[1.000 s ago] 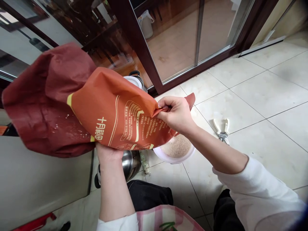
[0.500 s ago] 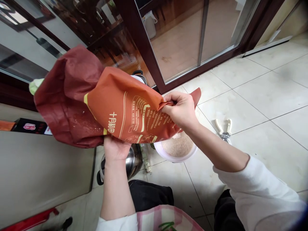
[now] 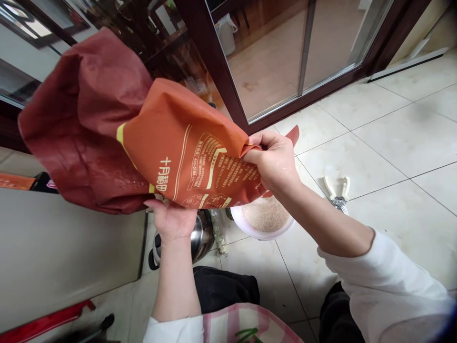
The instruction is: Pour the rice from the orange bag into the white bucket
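Home kitchen, pale tiled floor [image 3: 389,147], dark-framed glass doors [image 3: 267,62], metal pot [image 3: 205,233], checked apron [image 3: 228,324]

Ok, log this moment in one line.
left hand: under bag; right hand: pinching bag's narrow end; tub: on floor, grain inside; cream-handled tool: on floor

I have the printed grain bag [image 3: 153,136] slanting across in front of me, orange toward its narrowed, pinched right end and dark red, creased and bulging at the left, with yellow lettering and pale specks near the yellow edging. Its lower right side overlaps my view of a round whitish tub [image 3: 264,235] on the floor [image 3: 389,214], holding pale brown grain [image 3: 267,215].
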`<action>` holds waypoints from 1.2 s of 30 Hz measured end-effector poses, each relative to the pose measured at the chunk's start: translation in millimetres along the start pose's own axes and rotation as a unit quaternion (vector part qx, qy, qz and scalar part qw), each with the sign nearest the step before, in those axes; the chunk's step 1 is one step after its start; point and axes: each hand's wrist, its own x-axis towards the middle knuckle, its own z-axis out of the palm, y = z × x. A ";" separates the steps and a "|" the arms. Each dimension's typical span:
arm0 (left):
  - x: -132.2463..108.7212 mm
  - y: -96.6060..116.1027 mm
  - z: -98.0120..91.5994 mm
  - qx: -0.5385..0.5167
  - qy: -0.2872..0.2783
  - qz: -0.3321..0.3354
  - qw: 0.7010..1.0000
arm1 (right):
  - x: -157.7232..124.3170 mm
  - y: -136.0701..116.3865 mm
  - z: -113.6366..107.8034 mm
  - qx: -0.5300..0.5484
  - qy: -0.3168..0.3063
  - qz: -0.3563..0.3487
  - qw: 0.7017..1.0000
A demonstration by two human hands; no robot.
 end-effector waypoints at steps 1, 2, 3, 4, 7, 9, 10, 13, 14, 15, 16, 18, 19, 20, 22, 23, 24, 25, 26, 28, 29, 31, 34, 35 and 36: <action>-0.6 -1.6 -1.7 0.015 0.002 0.000 1.000 | 0.5 1.4 0.2 0.004 0.003 0.005 1.000; -1.0 -3.3 -3.5 0.030 0.005 0.000 1.000 | 1.0 2.0 0.3 0.007 0.005 0.007 1.000; -1.4 -4.8 -4.8 0.044 0.008 0.000 0.999 | 1.3 1.7 0.3 0.009 0.005 0.008 1.000; -1.7 -6.1 -5.6 0.054 0.008 0.002 0.998 | 1.5 0.7 0.1 0.013 0.003 0.008 1.000; -2.7 -7.5 -4.2 0.066 -0.016 0.015 0.998 | 1.3 -4.2 -1.4 0.022 -0.002 0.006 1.000; -3.8 -6.3 -1.7 0.069 -0.042 0.022 0.996 | 0.9 -6.7 -2.7 0.027 -0.004 0.008 1.000; -4.6 -5.3 -0.6 0.071 -0.050 0.026 0.996 | 0.6 -7.4 -3.3 0.028 -0.004 0.011 1.000; -7.3 -2.7 1.1 0.090 -0.059 0.029 0.994 | -0.8 -9.1 -4.7 0.031 -0.004 0.019 0.999; -8.3 -2.5 1.5 0.099 -0.056 0.034 0.993 | -1.5 -10.3 -4.9 0.031 -0.006 0.020 0.999; -9.2 -2.9 1.9 0.109 -0.048 0.041 0.992 | -2.4 -12.2 -5.2 0.030 -0.009 0.020 0.999; -10.0 -3.7 2.6 0.119 -0.036 0.051 0.991 | -3.5 -14.7 -5.6 0.028 -0.014 0.018 0.999; -11.2 -6.6 4.8 0.137 0.000 0.074 0.988 | -6.3 -21.7 -6.8 0.017 -0.026 0.006 0.999; -11.6 -8.4 6.3 0.143 0.020 0.085 0.986 | -7.9 -25.8 -7.8 0.006 -0.033 -0.004 0.999; -11.9 -10.1 8.0 0.146 0.040 0.096 0.984 | -9.5 -30.1 -9.1 -0.008 -0.039 -0.015 0.999; -12.5 -12.6 12.1 0.146 0.073 0.113 0.980 | -12.5 -37.9 -12.3 -0.040 -0.049 -0.040 0.997; -12.8 -13.2 14.4 0.145 0.084 0.122 0.978 | -13.8 -41.2 -14.0 -0.055 -0.054 -0.050 0.996; -13.3 -13.3 16.7 0.143 0.092 0.131 0.977 | -14.9 -44.0 -15.7 -0.068 -0.058 -0.059 0.994; -13.8 -13.0 19.1 0.141 0.096 0.139 0.975 | -15.8 -46.2 -17.3 -0.080 -0.063 -0.067 0.993; -14.5 -12.3 21.3 0.138 0.100 0.147 0.974 | -16.6 -48.0 -18.7 -0.092 -0.067 -0.073 0.991; -16.3 -10.2 25.4 0.130 0.106 0.159 0.973 | -17.5 -50.3 -20.6 -0.111 -0.071 -0.083 0.988; -17.4 -9.0 27.1 0.128 0.109 0.159 0.973 | -17.6 -51.0 -21.2 -0.118 -0.072 -0.087 0.987; -19.4 -6.9 29.8 0.125 0.114 0.153 0.974 | -17.2 -51.8 -21.8 -0.127 -0.075 -0.091 0.985; -21.2 -5.1 32.5 0.122 0.114 0.155 0.974 | -15.9 -52.4 -21.6 -0.135 -0.075 -0.093 0.984; -21.4 -5.0 33.1 0.120 0.114 0.159 0.973 | -15.6 -52.5 -21.4 -0.136 -0.075 -0.093 0.984; -21.3 -5.1 33.5 0.119 0.115 0.161 0.973 | -15.4 -52.6 -21.1 -0.136 -0.075 -0.093 0.984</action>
